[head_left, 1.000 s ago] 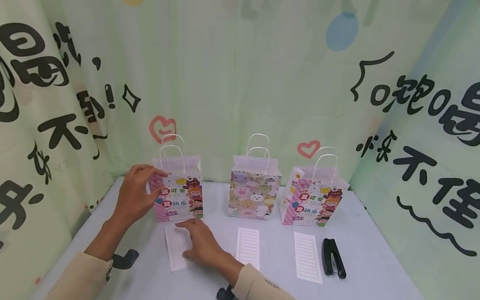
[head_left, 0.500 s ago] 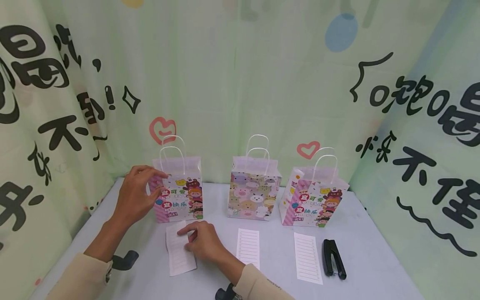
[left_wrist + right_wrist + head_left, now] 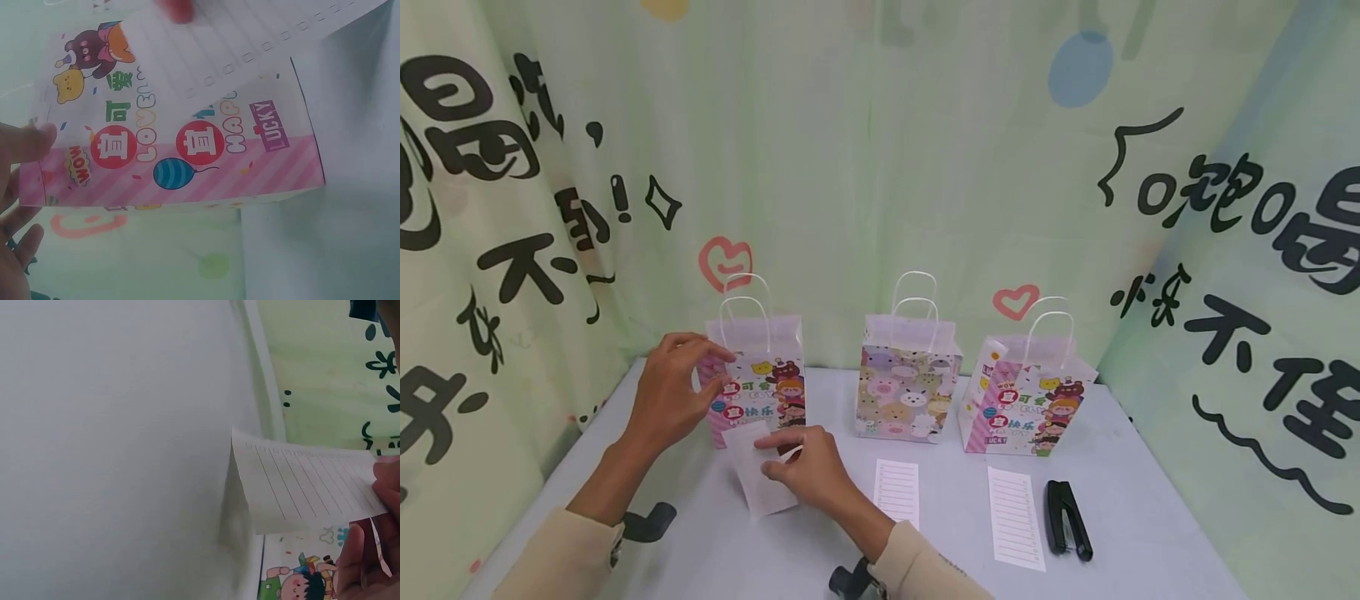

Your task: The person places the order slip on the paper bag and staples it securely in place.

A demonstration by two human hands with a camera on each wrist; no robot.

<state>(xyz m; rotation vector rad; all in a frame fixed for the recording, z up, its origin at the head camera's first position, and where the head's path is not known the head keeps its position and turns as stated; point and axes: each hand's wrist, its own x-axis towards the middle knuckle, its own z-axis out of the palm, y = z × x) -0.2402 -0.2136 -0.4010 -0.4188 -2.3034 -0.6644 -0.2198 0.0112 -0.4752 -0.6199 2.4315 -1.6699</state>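
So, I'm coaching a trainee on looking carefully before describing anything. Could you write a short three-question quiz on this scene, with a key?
1. True or false: in the head view, the stapler lies to the right of both slips that rest on the table.

2. Multiple choice: what is the right hand holding?
A) a bag handle
B) a lined paper slip
C) a pen

3. Open: which of the three paper bags is the left hand touching?

Key:
1. True.
2. B.
3. The left bag, as seen in the head view.
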